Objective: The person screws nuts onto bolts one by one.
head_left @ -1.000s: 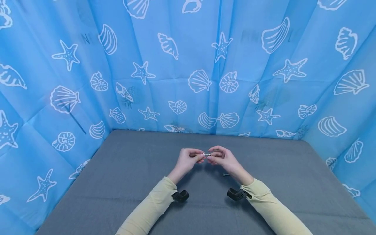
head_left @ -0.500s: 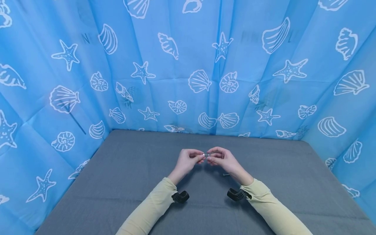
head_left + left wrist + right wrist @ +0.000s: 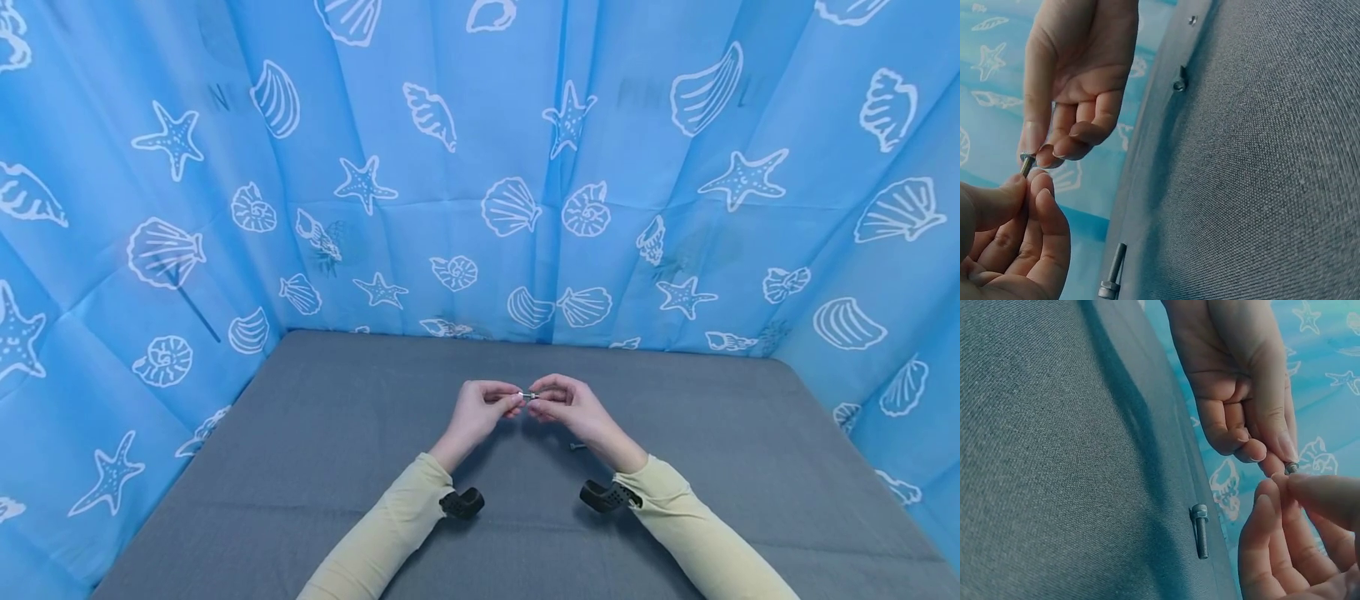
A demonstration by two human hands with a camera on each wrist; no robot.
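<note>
A bolt (image 3: 1027, 165) is pinched by fingers of the left hand (image 3: 477, 408). Its other end is clamped by the right hand (image 3: 579, 408).

Grey cloth (image 3: 360, 517), blue curtain (image 3: 465, 50), white seashells (image 3: 510, 207)

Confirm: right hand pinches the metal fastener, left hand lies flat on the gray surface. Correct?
The left hand isn't flat on the gray surface: the head view shows it in midair, pinching the metal fastener as the right hand does.
</note>
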